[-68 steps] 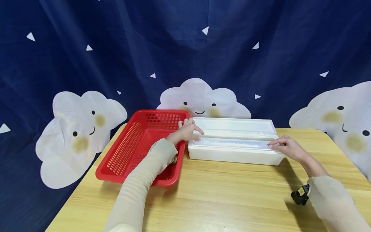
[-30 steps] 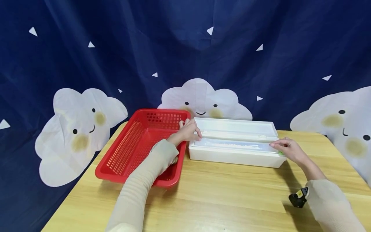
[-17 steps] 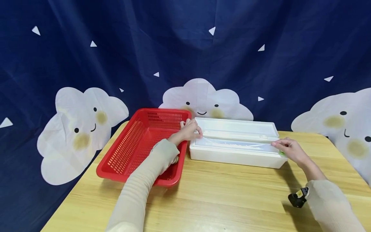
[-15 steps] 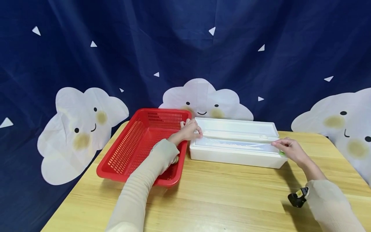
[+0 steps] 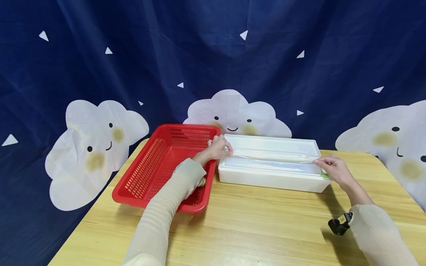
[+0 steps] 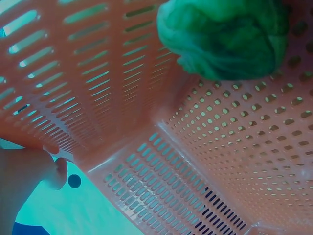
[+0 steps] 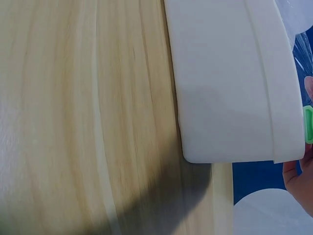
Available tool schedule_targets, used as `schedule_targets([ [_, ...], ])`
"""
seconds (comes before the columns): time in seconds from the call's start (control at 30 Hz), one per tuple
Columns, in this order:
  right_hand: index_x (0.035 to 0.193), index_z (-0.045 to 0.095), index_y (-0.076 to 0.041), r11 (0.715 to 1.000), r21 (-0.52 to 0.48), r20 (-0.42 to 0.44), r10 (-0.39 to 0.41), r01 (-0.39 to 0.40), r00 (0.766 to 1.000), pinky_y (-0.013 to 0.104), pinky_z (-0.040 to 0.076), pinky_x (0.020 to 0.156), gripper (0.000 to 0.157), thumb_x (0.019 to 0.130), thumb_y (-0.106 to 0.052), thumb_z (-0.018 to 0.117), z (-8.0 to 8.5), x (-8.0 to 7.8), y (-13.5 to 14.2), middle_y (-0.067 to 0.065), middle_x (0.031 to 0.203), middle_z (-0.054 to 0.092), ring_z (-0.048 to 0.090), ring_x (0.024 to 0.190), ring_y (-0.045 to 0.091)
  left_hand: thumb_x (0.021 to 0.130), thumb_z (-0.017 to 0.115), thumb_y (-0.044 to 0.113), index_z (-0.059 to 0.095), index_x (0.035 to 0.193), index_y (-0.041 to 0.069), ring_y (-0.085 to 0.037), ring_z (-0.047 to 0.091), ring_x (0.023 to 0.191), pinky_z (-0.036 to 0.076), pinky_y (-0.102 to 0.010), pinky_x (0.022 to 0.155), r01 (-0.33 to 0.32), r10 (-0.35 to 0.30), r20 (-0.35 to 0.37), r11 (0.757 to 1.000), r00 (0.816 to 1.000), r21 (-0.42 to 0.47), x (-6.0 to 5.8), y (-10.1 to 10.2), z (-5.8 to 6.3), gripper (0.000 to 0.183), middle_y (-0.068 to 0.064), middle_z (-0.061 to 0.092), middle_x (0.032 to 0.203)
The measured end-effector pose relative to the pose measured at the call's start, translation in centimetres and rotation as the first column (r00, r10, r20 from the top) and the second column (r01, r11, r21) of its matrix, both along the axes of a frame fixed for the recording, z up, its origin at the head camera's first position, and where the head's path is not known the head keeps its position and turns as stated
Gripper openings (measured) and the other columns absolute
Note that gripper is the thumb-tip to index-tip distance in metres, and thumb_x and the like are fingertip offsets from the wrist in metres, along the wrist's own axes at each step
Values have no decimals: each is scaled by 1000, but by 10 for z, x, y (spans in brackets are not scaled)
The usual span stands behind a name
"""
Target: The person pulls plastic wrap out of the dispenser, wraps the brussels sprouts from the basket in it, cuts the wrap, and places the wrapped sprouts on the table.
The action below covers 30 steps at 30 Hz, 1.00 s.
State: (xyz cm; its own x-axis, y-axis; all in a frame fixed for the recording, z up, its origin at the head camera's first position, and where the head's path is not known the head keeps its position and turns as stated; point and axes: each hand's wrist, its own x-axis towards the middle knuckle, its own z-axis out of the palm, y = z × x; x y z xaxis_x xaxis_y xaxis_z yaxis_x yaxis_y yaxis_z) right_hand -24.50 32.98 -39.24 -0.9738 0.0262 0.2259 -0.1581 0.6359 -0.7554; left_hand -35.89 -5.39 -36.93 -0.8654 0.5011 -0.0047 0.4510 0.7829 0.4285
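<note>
A long white cling film dispenser [image 5: 271, 180] stands on the table with its lid [image 5: 276, 145] raised at the back. My left hand [image 5: 217, 148] pinches the clear film at the dispenser's left end, reaching across the basket's rim. At the right end my right hand [image 5: 335, 170] pinches the other corner of the film, and the sheet [image 7: 303, 49] stretches between both hands just over the dispenser. A small green cutter slider [image 7: 308, 124] shows at that end, next to the right fingers. The right hand is mostly cut off in the right wrist view.
A red perforated basket [image 5: 133, 177] stands left of the dispenser. Inside lies a round, leafy green vegetable [image 6: 222, 36] like a small cabbage, partly hidden by the left sleeve in the head view. A black wrist camera [image 5: 339, 224] hangs below the right sleeve. Wooden tabletop [image 5: 253, 225] lies in front.
Both hands have risen slightly from the dispenser's top, and the film edge has come up with them. Earlier the right hand shifted a little right, uncovering the green slider.
</note>
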Motion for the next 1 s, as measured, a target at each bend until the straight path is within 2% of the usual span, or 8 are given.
schedule_targets([
  [0.2,88,65,7,1000,-20,-20,-10,9,1000,16,34,64,34,91,-25,55,1,0,1,-17,83,46,40,76,-1,85,63,20,71,83,15,-25,32,108,25,-44,84,0,0,-10,1000,1000,15,0,0,1,10,-6,46,104],
  [0.33,89,63,11,1000,-25,-34,-4,4,999,17,34,63,36,92,-24,55,3,-1,0,-15,82,46,39,75,1,85,63,19,71,83,14,-24,33,108,26,-43,84,-8,8,-20,999,1000,37,0,-1,1,10,-6,46,103],
  [0.63,86,63,12,999,-45,-36,-3,1,999,16,33,64,34,91,-20,55,2,-3,3,-14,82,45,39,77,-1,86,62,19,70,84,14,-22,33,108,23,-44,88,-30,30,1,997,1000,77,0,-2,1,9,-6,45,105],
  [0.87,86,64,8,998,-52,-17,-22,21,1000,14,34,65,35,92,-24,54,6,-3,4,-15,82,45,40,78,-3,86,62,19,70,83,15,-23,32,106,21,-45,88,-25,28,-33,995,999,97,0,-2,2,9,-6,44,104],
  [1.0,89,62,13,998,-47,-16,-30,29,999,14,34,65,38,92,-25,54,7,-3,3,-16,83,45,40,78,-4,86,62,20,69,83,15,-24,32,108,19,-46,90,-37,41,-38,994,998,107,1,-2,3,9,-6,44,107],
])
